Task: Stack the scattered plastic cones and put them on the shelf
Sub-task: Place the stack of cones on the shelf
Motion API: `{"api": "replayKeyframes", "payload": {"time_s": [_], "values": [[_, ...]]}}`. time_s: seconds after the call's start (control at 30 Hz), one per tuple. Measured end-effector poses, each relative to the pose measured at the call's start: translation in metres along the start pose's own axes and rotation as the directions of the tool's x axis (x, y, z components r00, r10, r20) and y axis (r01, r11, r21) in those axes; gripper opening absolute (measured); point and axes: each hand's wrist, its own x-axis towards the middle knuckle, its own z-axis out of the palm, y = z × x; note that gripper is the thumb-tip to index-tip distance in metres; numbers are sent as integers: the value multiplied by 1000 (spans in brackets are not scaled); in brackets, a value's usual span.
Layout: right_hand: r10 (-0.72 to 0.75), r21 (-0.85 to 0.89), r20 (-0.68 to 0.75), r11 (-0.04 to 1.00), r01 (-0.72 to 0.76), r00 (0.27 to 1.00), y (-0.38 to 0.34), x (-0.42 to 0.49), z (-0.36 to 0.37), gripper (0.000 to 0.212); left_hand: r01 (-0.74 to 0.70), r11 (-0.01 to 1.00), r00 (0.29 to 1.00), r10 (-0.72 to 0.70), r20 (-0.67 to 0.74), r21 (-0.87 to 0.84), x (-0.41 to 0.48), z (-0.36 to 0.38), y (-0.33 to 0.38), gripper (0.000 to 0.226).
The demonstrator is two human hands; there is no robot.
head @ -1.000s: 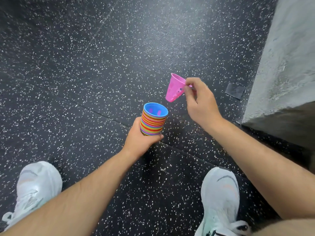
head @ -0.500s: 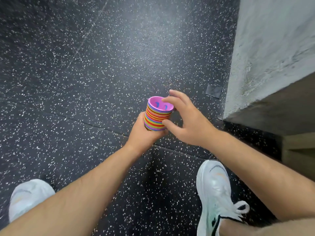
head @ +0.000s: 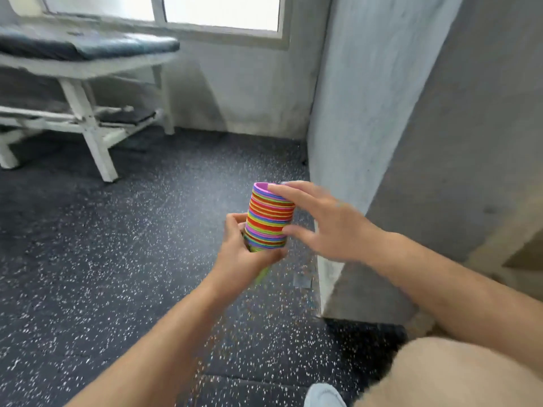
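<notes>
While the head camera looks forward and down, it shows both bare arms reaching out over a dark speckled floor (head: 117, 259). The left hand (head: 244, 259) grips the lower part of a stack of cones (head: 270, 221): its fingers (head: 235, 224) are curled round the left side of the stack and its thumb closes round the near side. The stack is in the air, almost upright, with many thin coloured rims and a pink-purple cone on top. Below the curled fingers a green tip (head: 262, 274) of the stack comes out, a little blurred.

The right hand (head: 335, 227) is at the right side of the stack with the fingers spread and nearly straight. Its index finger (head: 282, 188) lies over the top rim, and its thumb (head: 296, 230) touches the side of the stack lower down. The other fingers are hidden behind the hand.

Just behind the right fingers stands a grey concrete pillar (head: 346, 113). Far beyond the left fingers, by the wall, is a padded bench (head: 88, 48) with a white frame, under a window (head: 220, 10). Near the bottom edge, well below both hands, a pale shoe (head: 323, 396) is partly in view.
</notes>
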Motion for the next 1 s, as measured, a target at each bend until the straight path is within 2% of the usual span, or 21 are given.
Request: {"api": "replayKeyframes", "payload": {"time_s": [0.17,0.3,0.4,0.57,0.7,0.8,0.9,1.0], "values": [[-62,9,-226,998,66,972,-45,11,-98,67,-192,980,981,193,2,-44,-8,7,124,75],[-60,15,-419,997,73,906,-80,11,-148,48,-218,972,969,226,103,-90,-12,6,220,68],[-56,-10,-433,998,58,899,-96,13,-174,47,-222,972,958,233,168,-81,-15,6,264,64],[-64,-160,-432,987,-6,900,-87,18,-182,78,-166,985,986,165,-20,-52,-5,11,274,76],[-46,-195,-490,979,-58,870,-59,39,-177,82,-139,974,989,145,16,-181,17,11,270,57],[-34,-155,-562,986,-64,826,-38,66,-185,80,-161,933,981,188,52,-323,43,5,274,56],[32,-48,-609,996,-77,793,-24,99,-185,79,-298,926,952,306,-5,-233,72,-2,275,47],[102,39,-635,994,-99,766,-12,138,-170,79,-359,920,933,346,-105,-161,105,-13,272,36]]}}
